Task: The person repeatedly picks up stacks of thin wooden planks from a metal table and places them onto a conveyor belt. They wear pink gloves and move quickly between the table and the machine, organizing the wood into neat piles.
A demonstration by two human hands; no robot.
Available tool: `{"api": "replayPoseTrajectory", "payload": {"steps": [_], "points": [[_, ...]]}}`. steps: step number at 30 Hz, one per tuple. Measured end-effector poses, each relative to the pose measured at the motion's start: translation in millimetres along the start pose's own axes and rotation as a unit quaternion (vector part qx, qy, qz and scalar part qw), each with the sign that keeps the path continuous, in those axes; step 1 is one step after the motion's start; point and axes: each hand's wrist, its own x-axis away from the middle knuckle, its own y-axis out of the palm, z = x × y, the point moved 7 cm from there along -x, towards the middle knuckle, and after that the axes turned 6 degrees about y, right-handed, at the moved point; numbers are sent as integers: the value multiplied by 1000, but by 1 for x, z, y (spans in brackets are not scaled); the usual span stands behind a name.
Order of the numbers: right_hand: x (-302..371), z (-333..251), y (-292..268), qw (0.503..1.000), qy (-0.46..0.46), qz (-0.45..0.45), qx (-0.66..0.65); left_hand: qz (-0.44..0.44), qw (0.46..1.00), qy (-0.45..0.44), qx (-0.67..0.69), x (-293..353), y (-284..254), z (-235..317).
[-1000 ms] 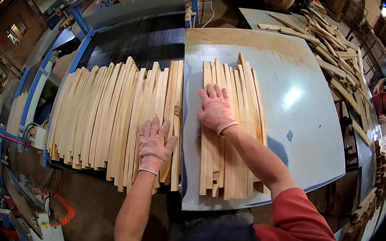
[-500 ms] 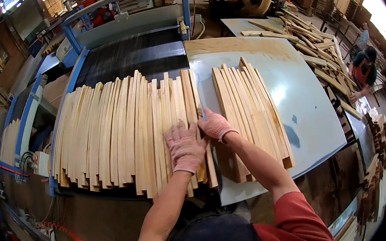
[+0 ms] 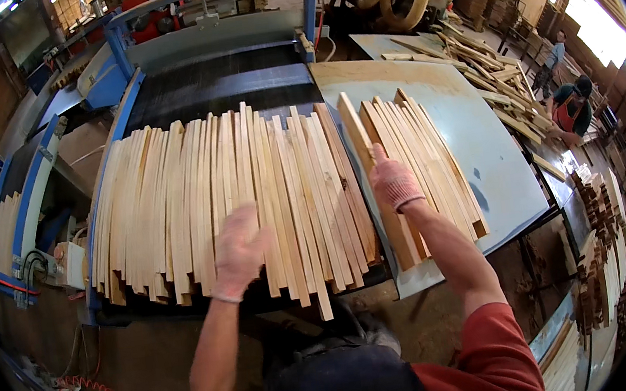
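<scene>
Across the dark belt (image 3: 219,66), a broad row (image 3: 172,197) of wooden slats is laid side by side, near ends uneven. Adjoining it on the right, a smooth grey desk (image 3: 494,173) is placed, on which a narrower row (image 3: 429,154) is set. Along that row's left side, one slat (image 3: 357,131) is gripped by the right hand (image 3: 395,179), its far end slightly apart. Over the broad row, the left hand (image 3: 241,243), motion-blurred, is held unclenched; contact cannot be told.
</scene>
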Motion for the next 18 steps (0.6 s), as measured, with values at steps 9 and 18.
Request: {"api": "replayPoseTrajectory", "payload": {"steps": [9,18], "points": [[9,24,14,988,-103,109,39,129,832,-356,-405,102,-284,-153],[1,27,24,987,53,10,150,111,736,-441,-502,128,-407,-201]]}}
